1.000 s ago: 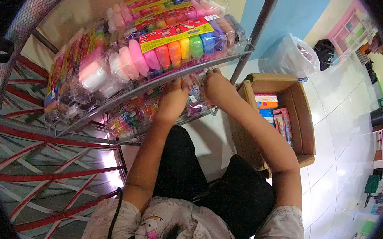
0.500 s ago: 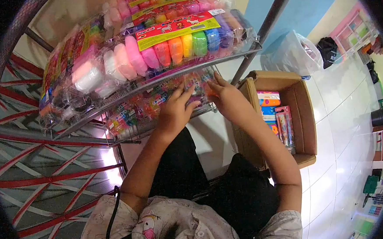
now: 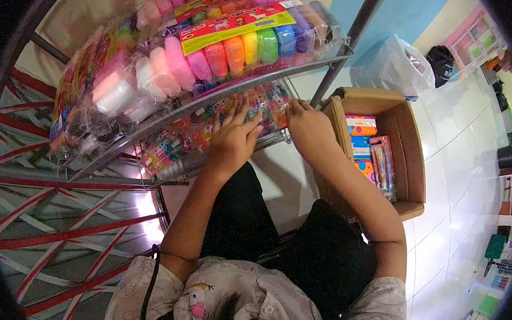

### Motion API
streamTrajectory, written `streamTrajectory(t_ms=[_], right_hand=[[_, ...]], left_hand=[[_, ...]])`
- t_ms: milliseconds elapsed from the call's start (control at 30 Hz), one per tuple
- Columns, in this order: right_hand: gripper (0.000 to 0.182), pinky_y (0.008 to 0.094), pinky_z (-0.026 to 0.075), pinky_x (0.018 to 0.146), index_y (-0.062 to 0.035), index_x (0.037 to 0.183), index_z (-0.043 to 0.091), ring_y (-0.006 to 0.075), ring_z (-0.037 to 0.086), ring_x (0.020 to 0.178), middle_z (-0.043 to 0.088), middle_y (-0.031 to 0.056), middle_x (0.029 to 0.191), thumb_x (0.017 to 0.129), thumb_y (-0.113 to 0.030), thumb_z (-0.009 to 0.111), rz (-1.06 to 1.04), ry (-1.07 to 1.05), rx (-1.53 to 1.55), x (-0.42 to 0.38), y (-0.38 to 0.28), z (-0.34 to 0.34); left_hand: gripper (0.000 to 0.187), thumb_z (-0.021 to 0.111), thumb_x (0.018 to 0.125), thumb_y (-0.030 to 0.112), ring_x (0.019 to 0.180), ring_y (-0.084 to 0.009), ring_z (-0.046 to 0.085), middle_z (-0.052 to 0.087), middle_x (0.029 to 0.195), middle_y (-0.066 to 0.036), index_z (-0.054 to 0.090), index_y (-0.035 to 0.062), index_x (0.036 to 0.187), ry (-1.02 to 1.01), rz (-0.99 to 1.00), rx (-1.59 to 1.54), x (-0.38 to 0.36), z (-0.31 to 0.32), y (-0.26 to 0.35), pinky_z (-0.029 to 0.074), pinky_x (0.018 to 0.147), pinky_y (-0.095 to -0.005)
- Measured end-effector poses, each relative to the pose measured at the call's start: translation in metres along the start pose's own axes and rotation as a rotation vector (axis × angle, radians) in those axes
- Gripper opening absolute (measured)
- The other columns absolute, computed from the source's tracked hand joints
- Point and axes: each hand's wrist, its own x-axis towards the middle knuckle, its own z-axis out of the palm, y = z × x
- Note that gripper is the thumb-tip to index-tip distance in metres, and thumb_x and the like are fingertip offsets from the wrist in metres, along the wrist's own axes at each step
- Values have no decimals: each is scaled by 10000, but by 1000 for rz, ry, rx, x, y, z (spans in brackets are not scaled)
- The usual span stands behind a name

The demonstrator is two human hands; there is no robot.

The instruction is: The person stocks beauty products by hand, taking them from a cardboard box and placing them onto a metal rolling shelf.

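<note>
Colourful clear-plastic packets lie in a row on the lower wire shelf, their contents too small to make out. My left hand rests on top of them, fingers spread and nothing gripped. At the row's right end, my right hand has its fingers bent together against the end packet; its thumb is mostly hidden. Just above, the upper shelf holds clear bags of rainbow-coloured modelling clay with red and yellow labels.
An open cardboard box with packaged goods stands on the tiled floor at right. Behind it are a white plastic bag and a black bag. The metal rack post rises near my right hand. Red-striped panelling is at left.
My right hand has turned inward and its fingers have closed against the end packet. My left hand has stayed on the packets, its fingers shifting slightly. The view has shifted a little.
</note>
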Motion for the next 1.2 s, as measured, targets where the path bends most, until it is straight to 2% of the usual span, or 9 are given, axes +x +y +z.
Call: streamTrajectory(t_ms=[133, 233, 333, 467, 700, 767, 900, 1000, 1200], right_hand=[[214, 394, 557, 757, 27, 953, 651, 324, 624, 940, 614, 223, 1101, 830, -117, 551, 56, -104, -132, 3, -21, -21], [208, 404, 547, 768, 13, 960, 655, 329, 599, 1039, 602, 230, 1152, 834, -109, 543, 120, -162, 130, 6, -12, -28], [348, 388, 513, 892, 88, 1119, 591, 348, 548, 1149, 519, 266, 1287, 824, -71, 497, 142, -231, 215, -2, -10, -24], [472, 466, 413, 1016, 159, 1240, 497, 392, 517, 1197, 420, 333, 1377, 854, -112, 480, -2, 46, -11, -23, -21, 15], [475, 468, 389, 1040, 68, 1298, 482, 419, 468, 1243, 402, 309, 1401, 891, -177, 473, 103, -15, 59, -12, -28, -9], [480, 452, 381, 1052, 23, 1315, 486, 429, 448, 1248, 370, 282, 1435, 925, -257, 485, 78, 134, 131, -2, -24, -8], [549, 565, 315, 1070, -138, 1416, 412, 448, 346, 1335, 321, 230, 1489, 961, -443, 421, -8, 40, 194, 17, -23, 23], [583, 667, 246, 1059, -261, 1473, 331, 436, 220, 1404, 284, 173, 1528, 957, -525, 388, -51, -38, 204, 30, -19, 39], [634, 653, 209, 1070, -233, 1455, 379, 391, 252, 1403, 320, 165, 1515, 918, -567, 422, -110, -164, 239, 36, -26, 30]], left_hand=[[442, 534, 948, 343, 1401, -358, 294, 325, 1520, -147, 536, 177, 1358, -115, -8, 84, 3, -12, 5, 219, 1099, -587], [474, 553, 933, 354, 1404, -368, 282, 319, 1523, -142, 507, 206, 1382, -136, 27, 62, -2, -21, -8, 175, 1118, -583], [512, 582, 909, 365, 1399, -375, 287, 349, 1502, -156, 481, 248, 1398, -100, 26, 36, -18, -20, -25, 93, 1137, -599], [590, 617, 884, 366, 1409, -379, 258, 329, 1513, -152, 424, 277, 1435, -24, -16, 89, -26, -16, -49, 98, 1137, -596], [837, 691, 816, 263, 1471, -315, 81, 76, 1601, -105, 235, 288, 1518, -237, 37, 314, -25, -42, -77, 92, 1162, -541], [810, 677, 832, 289, 1453, -347, 122, 141, 1585, -111, 238, 314, 1513, -270, 25, 312, -28, -45, -83, 110, 1152, -552], [807, 667, 842, 283, 1443, -358, 156, 177, 1576, -117, 223, 330, 1514, -248, 78, 309, -31, -43, -89, 124, 1149, -547], [815, 670, 840, 270, 1443, -360, 164, 159, 1583, -118, 222, 265, 1520, -278, 67, 300, -29, -49, -81, 121, 1152, -538], [829, 691, 818, 352, 1439, -363, 173, 210, 1552, -185, 269, 108, 1488, -108, 54, 314, -27, -26, -87, 115, 1161, -519]])
